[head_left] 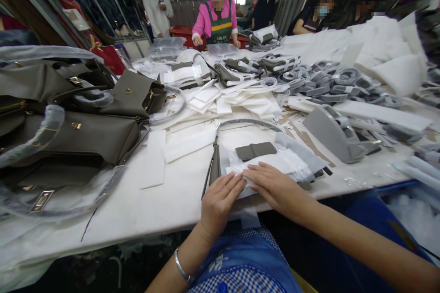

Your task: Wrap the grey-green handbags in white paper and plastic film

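Lying on the table edge before me is an olive-grey handbag point(214, 165), mostly hidden under white wrapping sheets point(288, 163). Its handle point(247, 122), covered in clear plastic, arches behind it. A small olive flap or strap piece point(256, 150) shows on top of the wrapping. My left hand point(222, 199) rests with fingers laid flat on the near edge of the sheets. Beside it, my right hand point(271, 186) also lies flat on them, fingertips close to the left ones. Neither hand grips anything that I can see.
Several olive handbags point(99, 135) with wrapped handles crowd the left. White sheets point(237, 100) are heaped beyond my hands, with coiled wrapped straps point(319, 80) at the back right. A grey stand-like piece point(330, 132) sits to the right. A co-worker point(218, 13) stands across the table.
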Motion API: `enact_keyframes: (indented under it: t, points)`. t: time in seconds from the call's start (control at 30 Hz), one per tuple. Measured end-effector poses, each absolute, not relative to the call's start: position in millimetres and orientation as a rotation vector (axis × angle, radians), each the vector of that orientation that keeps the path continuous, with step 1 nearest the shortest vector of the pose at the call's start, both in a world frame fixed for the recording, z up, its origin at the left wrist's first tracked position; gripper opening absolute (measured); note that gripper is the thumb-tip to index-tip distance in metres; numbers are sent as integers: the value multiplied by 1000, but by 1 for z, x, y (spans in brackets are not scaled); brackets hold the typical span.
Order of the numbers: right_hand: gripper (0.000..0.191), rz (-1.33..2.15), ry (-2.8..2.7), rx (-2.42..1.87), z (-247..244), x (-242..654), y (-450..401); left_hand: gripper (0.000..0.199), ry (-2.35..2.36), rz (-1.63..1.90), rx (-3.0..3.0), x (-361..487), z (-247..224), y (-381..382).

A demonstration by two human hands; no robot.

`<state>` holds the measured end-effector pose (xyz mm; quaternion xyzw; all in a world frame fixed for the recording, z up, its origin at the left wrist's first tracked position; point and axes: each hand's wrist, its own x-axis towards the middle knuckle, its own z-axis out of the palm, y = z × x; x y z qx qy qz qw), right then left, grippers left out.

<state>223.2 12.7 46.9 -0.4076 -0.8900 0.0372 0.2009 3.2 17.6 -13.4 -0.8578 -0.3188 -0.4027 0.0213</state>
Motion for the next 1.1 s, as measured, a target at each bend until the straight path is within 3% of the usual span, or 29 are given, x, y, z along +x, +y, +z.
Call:
enact_keyframes:
  t: [0.17,0.3,0.5,0.83,0.97,1.03,1.1]
  points:
    - [48,-64,-2555,-892,27,247,-30,40,-1022,-1228,-2701,2,-13,24]
    - [40,-205,-2537,-776,-3,244,-36,43,-1032,-1181,-2721,2,-9,23]
    - [25,-23,-2307,-676,-23,223,-23,47,-1043,-1142,-2747,3,-2,22]
    - [27,246,-2156,-696,-13,215,-52,45,-1128,-1157,-2722,12,-4,25]
    - [17,333,-2254,-622,3,219,-51,45,-1132,-1163,-2727,11,-6,25]
    - [12,308,-2277,-595,15,223,-44,44,-1128,-1175,-2729,9,-9,26]
    - [24,144,-2268,-697,27,226,-31,44,-1115,-1191,-2730,9,-12,27]
